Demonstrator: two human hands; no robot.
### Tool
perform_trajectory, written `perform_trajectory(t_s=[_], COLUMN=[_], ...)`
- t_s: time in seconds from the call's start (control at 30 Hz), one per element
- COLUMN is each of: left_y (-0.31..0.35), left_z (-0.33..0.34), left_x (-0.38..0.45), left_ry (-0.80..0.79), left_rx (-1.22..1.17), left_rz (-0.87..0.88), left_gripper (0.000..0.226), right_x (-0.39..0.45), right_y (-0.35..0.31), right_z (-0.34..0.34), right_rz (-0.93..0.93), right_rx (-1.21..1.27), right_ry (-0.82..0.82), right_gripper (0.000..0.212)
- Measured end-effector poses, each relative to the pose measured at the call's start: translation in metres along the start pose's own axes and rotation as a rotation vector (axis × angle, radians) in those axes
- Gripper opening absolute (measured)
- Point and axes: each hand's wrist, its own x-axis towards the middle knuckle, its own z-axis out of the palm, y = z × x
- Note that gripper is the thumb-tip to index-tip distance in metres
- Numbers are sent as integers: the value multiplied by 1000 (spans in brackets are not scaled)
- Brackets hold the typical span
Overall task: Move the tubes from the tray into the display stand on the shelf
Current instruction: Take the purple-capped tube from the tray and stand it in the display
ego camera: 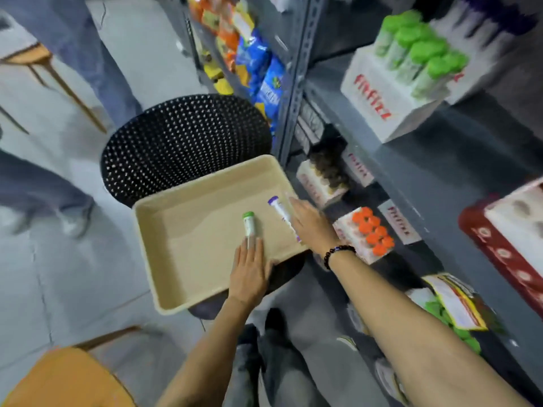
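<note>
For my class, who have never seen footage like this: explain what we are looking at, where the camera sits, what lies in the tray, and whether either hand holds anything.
There is one picture, taken by a camera worn on a person's head, looking down at their two bare arms. A beige tray rests on a black perforated basket beside grey shelving. Two tubes lie in the tray: a green-capped tube and a purple-capped tube. The left hand reaches for the green one, fingers flat at its end; the right hand lies against the purple one. Neither has closed a grip yet. On the shelf, a white display stand already holds green-capped tubes.
</note>
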Motion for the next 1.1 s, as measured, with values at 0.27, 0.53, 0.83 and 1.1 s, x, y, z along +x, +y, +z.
perform_trajectory(t_s=[0.27, 0.53, 0.83, 1.1], left_y=[-9, -11, -12, 0], left_z=[32, 37, 37, 13], left_x=[15, 17, 16, 19], left_ry=[-56, -72, -72, -98], left_rx=[-29, 8, 15, 36], left_rz=[-122, -103, -116, -34], left_gripper=[79, 73, 74, 89], right_x=[74, 113, 109, 64], right_y=[12, 9, 9, -2], right_z=[59, 84, 66, -35], right_rz=[-35, -71, -32, 77], right_rx=[-191, -417, -228, 164], right_ry=[-140, -117, -61, 157], right_gripper=[47, 39, 33, 30])
